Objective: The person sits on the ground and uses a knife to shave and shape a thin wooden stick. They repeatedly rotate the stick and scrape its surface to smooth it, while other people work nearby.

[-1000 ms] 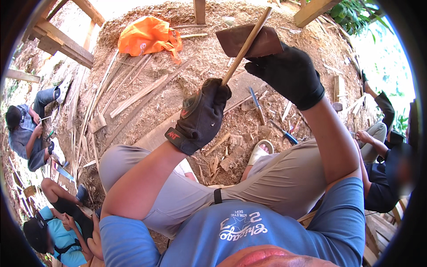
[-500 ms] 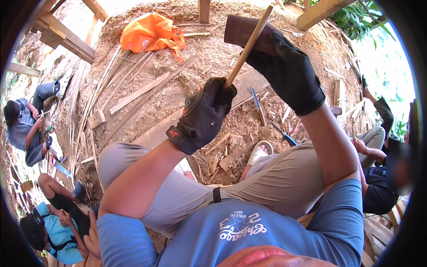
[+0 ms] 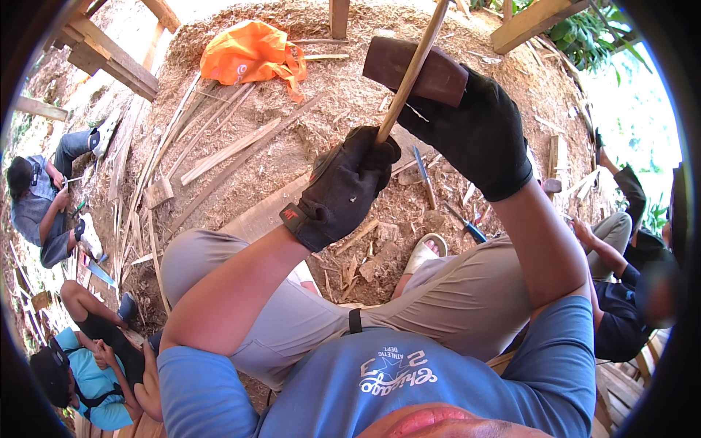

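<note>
My left hand (image 3: pixel 343 190), in a black work glove, is closed around the lower part of a slim round wooden stick (image 3: pixel 409 87). The stick slants up to the right past the top of the view. In my right hand (image 3: pixel 478 139), also black-gloved, is a brown sheet (image 3: pixel 444 77) that looks like sandpaper, bent into a curve. The sheet lies behind the stick; whether they touch I cannot tell. My right fingers are partly hidden by the sheet. Below the hands, a knife (image 3: pixel 424 177) and a blue-handled tool (image 3: pixel 467 223) lie on the ground.
An orange plastic bag (image 3: pixel 248 55) lies on shavings-strewn ground. Wood strips (image 3: pixel 230 150) spread to the left. Timber posts (image 3: pixel 339 18) stand at the far side. Two people sit at left, one person (image 3: pixel 44 197) handling a thin piece; another person (image 3: pixel 621 306) sits close at right.
My right hand has come slightly down and nearer, and the brown sheet has turned to show its broad curved face. My left hand and the stick have shifted slightly right.
</note>
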`<state>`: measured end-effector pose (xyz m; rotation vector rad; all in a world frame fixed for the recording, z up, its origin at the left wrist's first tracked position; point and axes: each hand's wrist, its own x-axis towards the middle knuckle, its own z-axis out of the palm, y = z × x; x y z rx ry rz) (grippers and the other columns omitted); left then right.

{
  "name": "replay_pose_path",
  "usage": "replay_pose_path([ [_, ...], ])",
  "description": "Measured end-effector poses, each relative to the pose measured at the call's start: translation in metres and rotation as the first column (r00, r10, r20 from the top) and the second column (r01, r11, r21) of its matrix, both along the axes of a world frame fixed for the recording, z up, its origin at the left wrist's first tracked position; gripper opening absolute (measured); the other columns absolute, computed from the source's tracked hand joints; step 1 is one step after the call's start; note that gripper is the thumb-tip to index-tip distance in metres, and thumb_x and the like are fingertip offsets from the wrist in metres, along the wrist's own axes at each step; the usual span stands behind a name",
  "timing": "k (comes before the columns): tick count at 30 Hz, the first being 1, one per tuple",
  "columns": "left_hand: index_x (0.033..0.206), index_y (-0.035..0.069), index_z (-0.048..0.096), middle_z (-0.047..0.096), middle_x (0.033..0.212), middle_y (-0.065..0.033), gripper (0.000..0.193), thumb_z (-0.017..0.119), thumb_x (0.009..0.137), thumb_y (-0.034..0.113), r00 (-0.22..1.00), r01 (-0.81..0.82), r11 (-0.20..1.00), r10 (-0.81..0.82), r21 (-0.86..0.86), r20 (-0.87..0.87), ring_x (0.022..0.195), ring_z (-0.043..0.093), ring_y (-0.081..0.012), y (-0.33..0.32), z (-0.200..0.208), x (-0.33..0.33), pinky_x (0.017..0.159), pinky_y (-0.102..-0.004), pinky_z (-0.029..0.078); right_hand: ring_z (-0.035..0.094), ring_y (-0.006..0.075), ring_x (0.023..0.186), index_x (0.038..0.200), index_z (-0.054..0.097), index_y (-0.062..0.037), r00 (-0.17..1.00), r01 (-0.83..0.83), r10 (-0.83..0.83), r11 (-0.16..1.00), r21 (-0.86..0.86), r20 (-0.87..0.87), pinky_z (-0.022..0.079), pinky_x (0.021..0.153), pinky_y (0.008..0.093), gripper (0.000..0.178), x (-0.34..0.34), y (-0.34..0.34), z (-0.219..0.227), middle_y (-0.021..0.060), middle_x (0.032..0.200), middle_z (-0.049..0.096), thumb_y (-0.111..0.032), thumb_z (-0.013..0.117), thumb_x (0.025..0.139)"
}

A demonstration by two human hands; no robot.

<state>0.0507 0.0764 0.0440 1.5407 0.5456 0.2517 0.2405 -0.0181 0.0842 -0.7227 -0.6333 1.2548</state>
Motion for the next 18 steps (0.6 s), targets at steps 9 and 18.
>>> replay_pose_path([
  [9,0.108,0.005,0.060,0.049,0.074,0.0036,0.015,0.053,0.109,0.019,0.999,0.034,0.998,-0.032,-0.051,0.025,0.064,0.046,-0.0047,-0.001,-0.008,0.000,0.056,-0.0251,0.039,0.060,0.0232,0.127,0.139,0.055,-0.0021,0.997,-0.080,0.080,0.997,0.000,-0.004,0.047,0.111,0.0406,0.043,0.005,0.001,-0.003,0.0103,0.131,0.062,-0.032,0.055,0.108],
  [18,0.107,0.009,0.059,0.050,0.078,0.0041,0.005,0.055,0.107,0.012,0.994,0.087,0.992,-0.081,-0.089,0.071,0.068,0.048,-0.0054,-0.008,-0.032,0.000,0.059,-0.0256,0.042,0.065,0.0207,0.120,0.130,0.063,-0.0040,0.996,-0.022,0.032,0.993,-0.120,0.082,0.051,0.106,0.0380,0.033,0.010,0.000,-0.009,0.0066,0.119,0.068,-0.027,0.059,0.107],
])
